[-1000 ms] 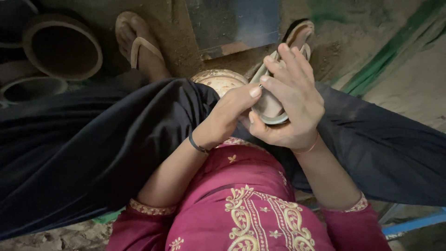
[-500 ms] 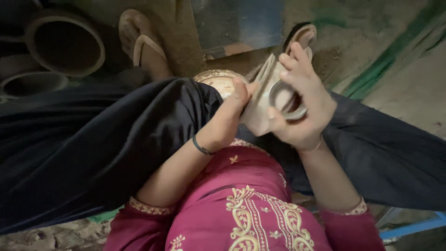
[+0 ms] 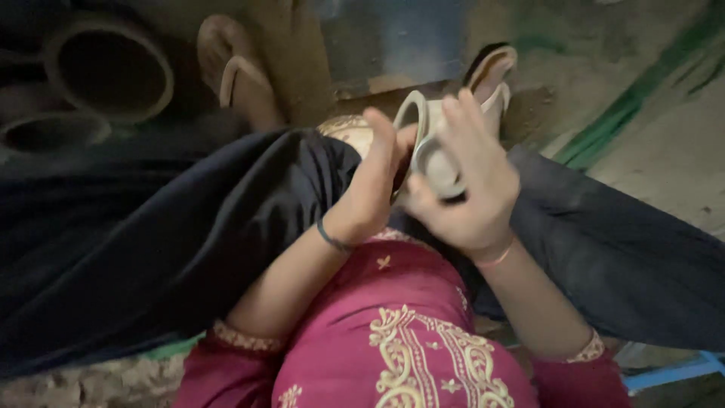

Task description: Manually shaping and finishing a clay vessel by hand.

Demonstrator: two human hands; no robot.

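Observation:
A small pale clay cup (image 3: 430, 143) sits tilted between both hands above my lap. My right hand (image 3: 472, 181) wraps around it from the right, fingers over its base and side. My left hand (image 3: 374, 177) presses against its left side, with the thumb near the rim. A dark bangle circles my left wrist. My dark trousers and magenta embroidered top fill the lower view.
Two round clay pots (image 3: 106, 72) stand at the upper left. My feet in sandals (image 3: 238, 72) rest on the earthen floor on either side of a round clay-coloured disc (image 3: 347, 128). A green stripe (image 3: 634, 98) runs along the floor at right.
The cup has been turned in my hands, from its base facing up to lying on its side. My left hand has shifted along its left side.

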